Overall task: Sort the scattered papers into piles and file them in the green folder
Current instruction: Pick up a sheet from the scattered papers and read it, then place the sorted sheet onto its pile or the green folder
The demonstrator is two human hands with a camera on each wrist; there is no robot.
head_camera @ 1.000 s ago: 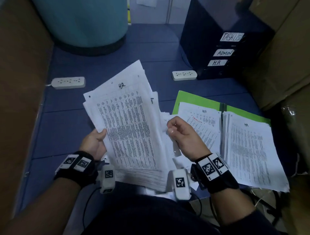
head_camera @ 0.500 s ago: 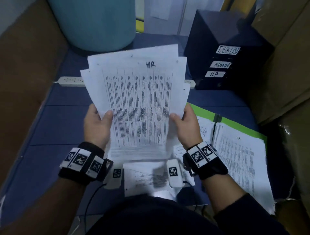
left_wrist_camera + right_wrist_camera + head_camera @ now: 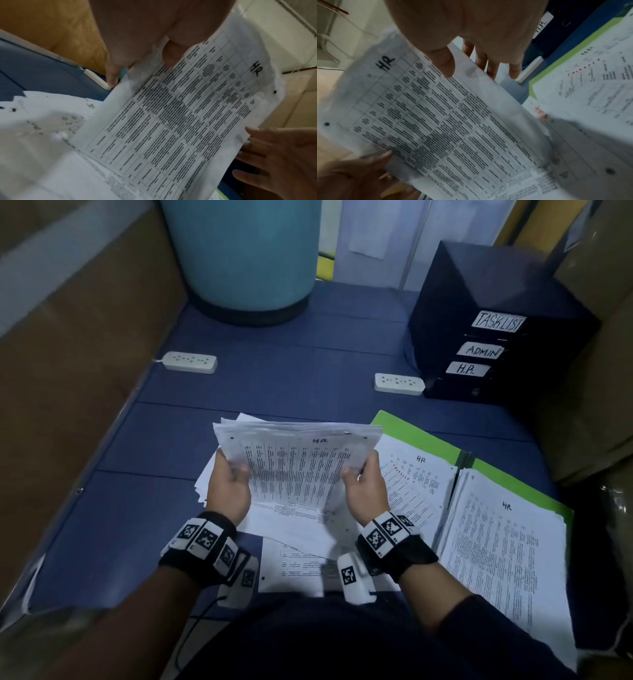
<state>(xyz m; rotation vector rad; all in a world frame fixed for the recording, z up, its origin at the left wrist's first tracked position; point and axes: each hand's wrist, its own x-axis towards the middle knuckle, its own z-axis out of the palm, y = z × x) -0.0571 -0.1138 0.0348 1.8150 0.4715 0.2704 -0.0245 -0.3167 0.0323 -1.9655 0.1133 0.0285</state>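
Papers [image 3: 298, 463] gripped at both edges by left hand [image 3: 228, 491] and right hand [image 3: 366, 491], fingers mostly hidden behind.

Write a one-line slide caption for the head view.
Both hands, left and right, hold an HR-marked paper stack beside the open green folder.

The sheaf of papers [image 3: 298, 460] is white, with a black printed grid of small text and a black handwritten "HR". The green folder [image 3: 421, 436] is bright green; its white pages carry black print, and one page [image 3: 416, 484] has some red writing. The desk [image 3: 274, 364] is dark blue. Behind the sheaf, a barrel [image 3: 243, 251] is light teal with a dark base. The two power strips [image 3: 190, 362] are white. The cabinet [image 3: 486, 313] is black with white labels in black letters. The wrist bands [image 3: 205, 546] are black with black-and-white square markers.
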